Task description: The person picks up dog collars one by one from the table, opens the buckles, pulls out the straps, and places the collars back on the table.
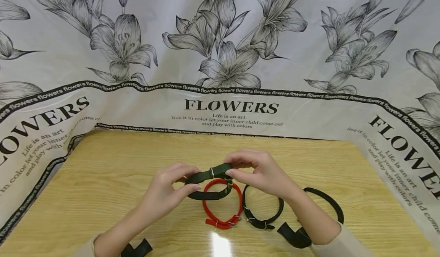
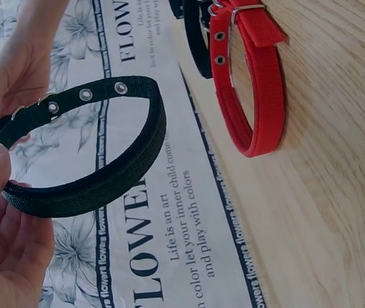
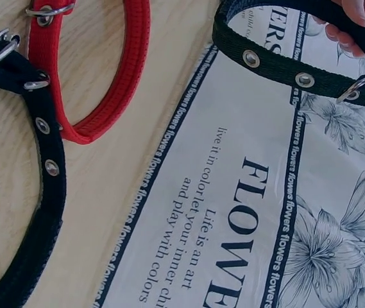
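Both hands hold up a dark green dog collar point(image 1: 207, 196), looped, with metal eyelets along its band. My left hand point(image 1: 168, 188) pinches its left side between thumb and fingers. At the other side, the thumb and fingers of my right hand point(image 1: 261, 173) grip the strap near the buckle. A metal ring point(image 3: 353, 88) shows on the band in the right wrist view. Behind the raised loop in the head view, a red collar point(image 1: 223, 225) lies buckled on the table. Just right of it is a black buckled collar point(image 1: 258, 223).
A curved black band point(image 1: 331, 200) lies beside the right forearm. Black strap pieces point(image 1: 292, 236) show under both forearms. The wooden table point(image 1: 120, 165) ends at a white flower-printed cloth point(image 1: 227, 110) that rises at the back and sides.
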The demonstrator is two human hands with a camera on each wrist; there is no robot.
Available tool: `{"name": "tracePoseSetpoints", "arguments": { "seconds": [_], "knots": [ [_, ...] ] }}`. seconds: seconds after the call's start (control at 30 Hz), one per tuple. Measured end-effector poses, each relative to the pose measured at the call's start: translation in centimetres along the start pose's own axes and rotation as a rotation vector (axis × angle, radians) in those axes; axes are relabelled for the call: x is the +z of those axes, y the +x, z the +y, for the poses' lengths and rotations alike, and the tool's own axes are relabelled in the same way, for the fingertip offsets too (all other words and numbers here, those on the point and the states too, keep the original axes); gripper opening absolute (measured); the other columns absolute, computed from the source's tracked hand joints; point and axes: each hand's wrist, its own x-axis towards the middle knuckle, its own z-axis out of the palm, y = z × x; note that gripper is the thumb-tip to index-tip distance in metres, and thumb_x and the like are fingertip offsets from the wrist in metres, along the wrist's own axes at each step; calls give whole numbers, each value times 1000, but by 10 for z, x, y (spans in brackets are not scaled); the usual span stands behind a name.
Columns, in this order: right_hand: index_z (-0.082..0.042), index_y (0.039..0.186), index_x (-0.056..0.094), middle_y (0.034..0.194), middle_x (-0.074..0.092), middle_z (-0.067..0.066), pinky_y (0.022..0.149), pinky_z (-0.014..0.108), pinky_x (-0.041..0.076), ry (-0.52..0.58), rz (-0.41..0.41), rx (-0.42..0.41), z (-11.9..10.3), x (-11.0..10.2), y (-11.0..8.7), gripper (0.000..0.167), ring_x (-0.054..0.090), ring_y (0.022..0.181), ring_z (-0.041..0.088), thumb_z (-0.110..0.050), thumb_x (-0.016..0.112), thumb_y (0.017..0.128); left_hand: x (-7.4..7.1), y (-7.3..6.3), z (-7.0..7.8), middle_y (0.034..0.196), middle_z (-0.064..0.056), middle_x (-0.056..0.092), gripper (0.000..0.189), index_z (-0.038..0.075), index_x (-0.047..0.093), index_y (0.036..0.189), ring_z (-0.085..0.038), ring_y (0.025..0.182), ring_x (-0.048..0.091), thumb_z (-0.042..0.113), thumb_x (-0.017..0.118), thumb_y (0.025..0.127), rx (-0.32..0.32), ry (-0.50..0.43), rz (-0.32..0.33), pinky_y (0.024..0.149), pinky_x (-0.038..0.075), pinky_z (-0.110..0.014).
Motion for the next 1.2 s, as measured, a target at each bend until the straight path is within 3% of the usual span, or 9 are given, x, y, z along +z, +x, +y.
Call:
{"name": "tracePoseSetpoints", "arguments": {
  "seconds": [0.13, 0.37, 0.5, 0.63, 0.77, 0.87, 1.03, 1.2],
  "knots": [
    [2, 100, 64, 93, 67, 10, 70, 31, 56, 56, 5, 42, 1, 0, -3, 18, 65, 81, 18, 6, 64, 83, 2, -2, 0, 90, 1, 66, 28, 6, 69, 95, -9, 77, 61, -2, 78, 70, 48, -9, 11, 65, 54, -22],
    [10, 100, 62, 90, 67, 20, 70, 29, 56, 203, 109, 176, 0, 1, -7, 16, 66, 81, 14, 7, 62, 84, 5, -6, 0, 91, -1, 68, 30, 3, 71, 96, -13, 80, 64, -1, 80, 68, 118, 12, 51, 71, 52, -21],
    [6, 100, 65, 90, 68, 14, 68, 31, 56, 148, 99, 183, -2, 7, -3, 18, 66, 81, 15, 3, 67, 82, 7, -7, 0, 91, -1, 68, 31, 3, 70, 98, -14, 81, 64, 0, 79, 69, 119, -1, 64, 71, 52, -19],
    [1, 103, 68, 97, 69, 8, 76, 33, 55, 75, 71, 175, -2, 11, 0, 22, 66, 88, 17, 0, 70, 81, 7, -7, 0, 92, -2, 68, 30, 4, 70, 97, -14, 80, 63, -1, 79, 69, 96, -13, 73, 66, 52, -19],
    [2, 110, 65, 107, 67, 9, 88, 33, 50, 59, 43, 208, 2, 8, -5, 31, 62, 100, 18, -3, 72, 80, 7, -6, 0, 91, -2, 67, 30, 4, 70, 97, -13, 80, 63, -2, 79, 69, 41, -45, 67, 66, 54, -22],
    [1, 115, 63, 112, 65, 9, 92, 32, 48, 60, 34, 281, 7, 4, -14, 37, 60, 104, 18, -6, 72, 80, 7, -6, 0, 92, -1, 67, 30, 3, 69, 97, -12, 80, 63, -4, 78, 70, -45, -86, 63, 68, 55, -25],
    [-1, 115, 63, 111, 65, 8, 89, 31, 49, 32, 5, 401, 13, 3, -28, 35, 61, 100, 15, -12, 71, 83, 4, -4, 2, 95, -2, 66, 30, 2, 69, 100, -13, 84, 63, -6, 75, 72, -197, -157, 67, 70, 55, -26],
    [1, 110, 65, 103, 66, 12, 80, 30, 52, 56, 12, 455, 15, 4, -34, 29, 63, 92, 15, -11, 69, 84, 4, -3, 2, 96, -2, 66, 27, 2, 69, 99, -14, 86, 62, -5, 74, 74, -255, -181, 76, 70, 55, -26]
  ]
}}
